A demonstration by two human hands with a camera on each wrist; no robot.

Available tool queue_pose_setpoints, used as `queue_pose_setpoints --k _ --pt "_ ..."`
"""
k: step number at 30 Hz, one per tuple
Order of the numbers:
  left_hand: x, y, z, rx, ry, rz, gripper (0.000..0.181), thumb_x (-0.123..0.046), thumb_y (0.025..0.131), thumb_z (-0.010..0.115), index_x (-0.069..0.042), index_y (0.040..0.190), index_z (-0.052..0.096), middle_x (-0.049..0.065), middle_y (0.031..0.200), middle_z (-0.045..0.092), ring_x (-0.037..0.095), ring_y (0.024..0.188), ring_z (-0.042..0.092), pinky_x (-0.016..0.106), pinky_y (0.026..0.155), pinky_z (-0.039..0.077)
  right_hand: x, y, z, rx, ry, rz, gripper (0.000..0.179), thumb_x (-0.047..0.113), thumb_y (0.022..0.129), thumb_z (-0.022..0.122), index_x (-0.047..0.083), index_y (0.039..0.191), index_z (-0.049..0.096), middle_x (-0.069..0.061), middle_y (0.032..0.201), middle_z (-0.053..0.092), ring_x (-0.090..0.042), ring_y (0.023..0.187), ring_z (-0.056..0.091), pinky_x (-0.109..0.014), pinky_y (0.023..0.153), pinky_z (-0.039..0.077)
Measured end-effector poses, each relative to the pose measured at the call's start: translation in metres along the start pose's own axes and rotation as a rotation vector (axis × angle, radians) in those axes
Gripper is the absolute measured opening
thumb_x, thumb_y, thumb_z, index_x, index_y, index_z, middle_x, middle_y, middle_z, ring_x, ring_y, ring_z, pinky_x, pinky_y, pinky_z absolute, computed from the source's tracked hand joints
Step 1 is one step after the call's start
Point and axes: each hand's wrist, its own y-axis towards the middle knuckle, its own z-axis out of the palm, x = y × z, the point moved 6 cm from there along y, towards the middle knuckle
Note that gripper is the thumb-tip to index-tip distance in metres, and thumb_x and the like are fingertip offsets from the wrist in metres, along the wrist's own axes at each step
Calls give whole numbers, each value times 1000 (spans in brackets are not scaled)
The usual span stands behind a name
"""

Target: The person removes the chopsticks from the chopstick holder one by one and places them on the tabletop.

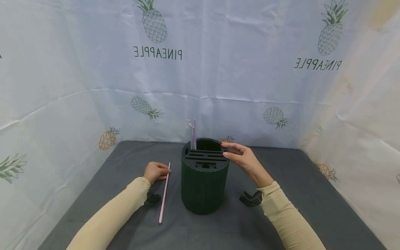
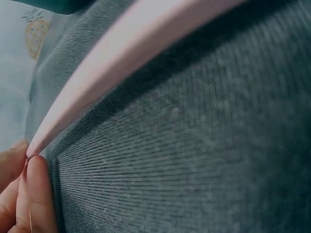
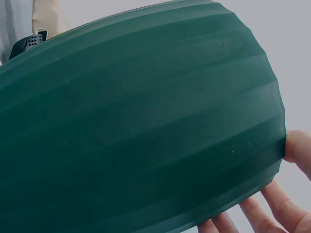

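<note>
In the head view my left hand pinches a slim pink straw close to its far end. The straw slants toward me, low over the dark cloth; the left wrist view shows thumb and finger meeting on the straw's tip. A dark green round desk organizer stands upright to the right of it. My right hand holds the organizer's right rim, its fingertips at the top edge. From the right wrist, the ridged green wall fills most of the view, with fingers along its edge.
Several thin straws stand in the organizer's back left part. Its black top has slots and a larger opening behind them. A grey cloth covers the table, and a white pineapple-print curtain surrounds it at the back and sides.
</note>
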Motion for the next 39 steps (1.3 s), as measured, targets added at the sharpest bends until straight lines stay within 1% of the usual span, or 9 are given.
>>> queue_pose_setpoints --k 15,17,20,23,26,28,31,35,39 --pt "-1 3 3 -21 72 -2 20 5 79 74 12 97 69 10 78 70 9 60 64 27 59 60 -1 1 0 -1 -4 3 54 23 92 68 6 139 50 -5 154 36 -27 138 39 -46 116 32" --pt "-2 3 2 -21 66 -11 20 3 80 74 11 98 69 12 81 71 11 64 66 28 60 60 0 1 0 -2 -6 0 53 24 92 68 7 139 50 -6 154 36 -26 138 40 -45 116 33" --pt "-11 2 -1 2 34 -7 27 -3 85 72 10 108 67 17 95 72 17 78 70 32 69 61 0 1 0 3 -7 -6 52 24 92 68 8 139 50 -8 155 34 -25 138 40 -44 116 33" --pt "-35 -3 -4 53 -68 3 38 -8 91 68 8 124 59 21 118 65 22 97 69 38 85 59 0 1 0 2 -3 -6 53 23 92 68 7 139 50 -7 154 35 -25 139 39 -44 116 33" --pt "-73 -11 -10 112 -208 19 46 -12 95 63 1 137 50 19 133 56 17 104 65 38 97 53 -1 1 0 3 0 -8 52 22 93 67 6 139 49 -7 154 36 -25 139 39 -44 116 33" --pt "-105 -18 -14 142 -292 46 47 -14 96 61 -3 139 48 13 134 53 11 102 64 34 99 51 -1 1 0 1 -2 -11 52 21 93 66 5 139 49 -7 154 36 -25 138 39 -45 116 33" --pt "-152 -31 -20 171 -385 129 43 -13 96 61 -7 137 49 4 126 54 9 100 62 27 96 53 0 2 -1 -3 -4 -14 52 21 93 66 5 140 49 -7 154 36 -25 139 39 -45 116 32" --pt "-199 -46 -20 201 -415 246 40 -11 94 63 -6 133 52 1 121 55 15 107 61 25 92 54 0 3 0 -1 3 -10 53 20 93 67 5 140 48 -7 154 36 -25 139 38 -42 115 33" --pt "-218 -53 -9 265 -377 301 45 -6 94 63 0 136 49 7 128 53 25 121 55 32 100 51 -1 2 1 2 8 -4 54 20 93 67 4 140 48 -7 155 35 -24 140 37 -38 114 35"
